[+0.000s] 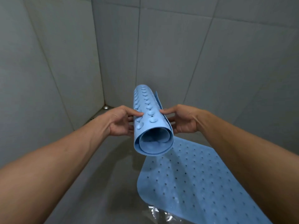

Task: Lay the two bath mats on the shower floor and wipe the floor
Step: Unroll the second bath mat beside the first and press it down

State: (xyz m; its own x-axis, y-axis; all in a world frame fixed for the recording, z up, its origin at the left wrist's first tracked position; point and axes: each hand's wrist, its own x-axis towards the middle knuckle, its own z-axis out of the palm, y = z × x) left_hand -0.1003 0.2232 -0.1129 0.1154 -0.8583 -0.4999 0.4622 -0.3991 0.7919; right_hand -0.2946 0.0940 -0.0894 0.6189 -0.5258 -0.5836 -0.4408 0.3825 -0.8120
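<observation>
Both hands are up in front of the grey tiled shower corner, sharing one rolled-up light blue rubber bath mat (pixel 149 120) with its suction cups facing outward. The left hand (pixel 120 121) has its grip closed on the left side of the roll, thumb on top and fingers underneath; the right hand (pixel 182 120) pinches the loose outer edge on the right side the same way. The roll is held in the air, open end toward the camera. Below it, a second light blue perforated bath mat (pixel 199 180) lies flat along the right side of the wet grey shower floor (pixel 103 183). There's a small metal fitting (pixel 106 107) in the far corner.
</observation>
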